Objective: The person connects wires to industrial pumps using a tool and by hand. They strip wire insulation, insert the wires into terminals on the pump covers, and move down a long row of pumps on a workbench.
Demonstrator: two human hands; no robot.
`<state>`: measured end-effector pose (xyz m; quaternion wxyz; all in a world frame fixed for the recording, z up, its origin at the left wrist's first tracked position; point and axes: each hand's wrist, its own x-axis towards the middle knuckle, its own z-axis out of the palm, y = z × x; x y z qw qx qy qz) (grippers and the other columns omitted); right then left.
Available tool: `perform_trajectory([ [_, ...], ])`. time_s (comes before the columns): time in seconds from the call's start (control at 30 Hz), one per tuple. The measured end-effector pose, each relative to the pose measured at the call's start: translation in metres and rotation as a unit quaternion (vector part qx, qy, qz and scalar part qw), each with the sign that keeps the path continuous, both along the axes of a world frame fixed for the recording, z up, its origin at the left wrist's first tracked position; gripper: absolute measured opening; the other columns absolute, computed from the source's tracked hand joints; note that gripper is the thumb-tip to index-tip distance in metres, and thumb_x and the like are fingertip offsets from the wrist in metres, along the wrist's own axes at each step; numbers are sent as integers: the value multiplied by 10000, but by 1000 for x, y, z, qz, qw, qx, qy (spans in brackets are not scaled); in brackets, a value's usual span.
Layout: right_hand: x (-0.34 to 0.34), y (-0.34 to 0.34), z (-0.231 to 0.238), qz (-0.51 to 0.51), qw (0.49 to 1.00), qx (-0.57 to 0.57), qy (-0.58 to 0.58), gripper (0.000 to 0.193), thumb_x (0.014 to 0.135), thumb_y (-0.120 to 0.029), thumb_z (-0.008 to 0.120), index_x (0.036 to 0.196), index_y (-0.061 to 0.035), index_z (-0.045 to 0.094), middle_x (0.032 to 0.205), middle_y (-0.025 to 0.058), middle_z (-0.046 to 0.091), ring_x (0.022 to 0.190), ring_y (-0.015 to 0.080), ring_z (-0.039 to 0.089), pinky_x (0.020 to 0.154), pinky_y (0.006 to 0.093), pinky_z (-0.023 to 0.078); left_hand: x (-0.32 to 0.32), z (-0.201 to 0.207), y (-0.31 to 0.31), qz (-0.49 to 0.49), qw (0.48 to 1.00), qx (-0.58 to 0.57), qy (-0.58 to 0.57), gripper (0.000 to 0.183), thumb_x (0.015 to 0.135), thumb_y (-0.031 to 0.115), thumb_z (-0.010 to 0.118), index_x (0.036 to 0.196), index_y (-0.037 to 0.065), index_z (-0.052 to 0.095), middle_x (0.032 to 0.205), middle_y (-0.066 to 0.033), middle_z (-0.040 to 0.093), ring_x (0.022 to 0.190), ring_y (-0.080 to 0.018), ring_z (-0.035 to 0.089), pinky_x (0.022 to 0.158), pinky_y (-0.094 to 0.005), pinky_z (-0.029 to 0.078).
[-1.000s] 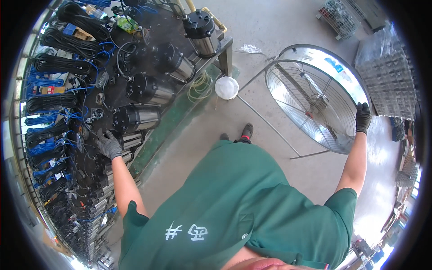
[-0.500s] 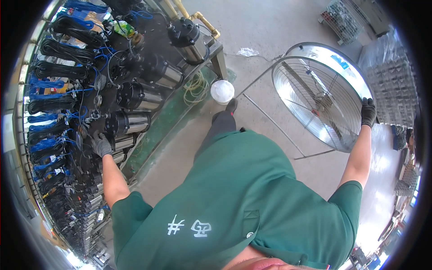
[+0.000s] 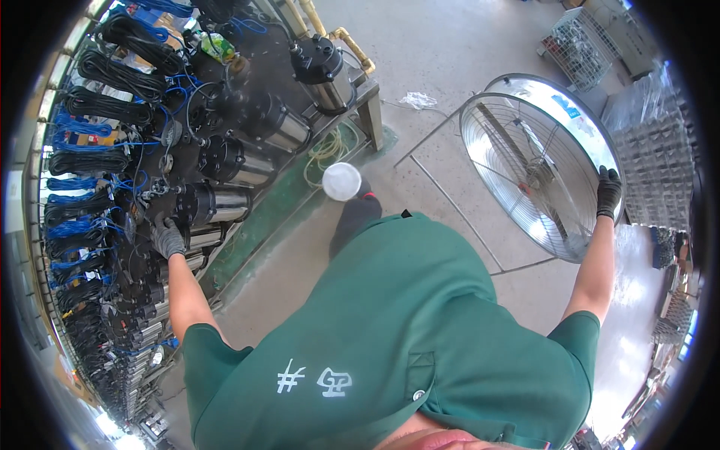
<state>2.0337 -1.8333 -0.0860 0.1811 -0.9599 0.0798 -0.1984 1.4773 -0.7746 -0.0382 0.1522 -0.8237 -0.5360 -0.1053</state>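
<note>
Two gloved hands reach apart: the left hand [image 3: 168, 238] rests on a shiny steel cylindrical pump [image 3: 214, 204] on the cluttered surface [image 3: 285, 196]; the right hand [image 3: 608, 191] grips the round wire-grille fan [image 3: 536, 161] rim on the concrete floor [image 3: 450, 45].

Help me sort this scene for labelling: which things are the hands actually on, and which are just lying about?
In hand:
- left hand, gloved, on a steel pump on the bench
- right hand, gloved, on the rim of the big round fan

Lying about:
- white round lid on the floor
- crumpled white scrap
- wire crate
- black cable coils
</note>
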Motion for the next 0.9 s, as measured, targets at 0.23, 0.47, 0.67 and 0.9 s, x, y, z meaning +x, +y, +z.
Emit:
perform_trajectory([
  [0.23,-16,33,5,7,998,37,48,491,906,-347,715,1109,99,672,1011,201,731,878,236,623,849,351,474,0,3,-2,1,1000,-6,3,368,973,358,507,1320,268,591,1293,-213,583,1207,-396,540,988,-534,436],
  [0.47,-25,60,7,27,997,67,21,496,877,-335,695,1138,87,673,1076,283,699,989,383,679,887,392,495,3,5,0,13,1000,-17,15,376,974,363,507,1330,265,580,1299,-205,574,1206,-397,539,986,-528,438],
  [0.67,-38,99,20,84,995,53,5,360,892,-326,688,787,13,629,720,189,656,643,339,578,666,431,456,0,-2,5,7,1000,-13,13,376,971,374,515,1328,272,575,1294,-200,573,1209,-397,537,971,-531,449],
  [0.9,-60,164,45,105,990,64,62,463,842,-443,768,713,-26,611,597,114,543,578,215,451,621,375,439,-5,-1,4,-8,1000,9,9,350,966,376,513,1288,278,608,1304,-177,585,1189,-386,550,955,-540,455],
])
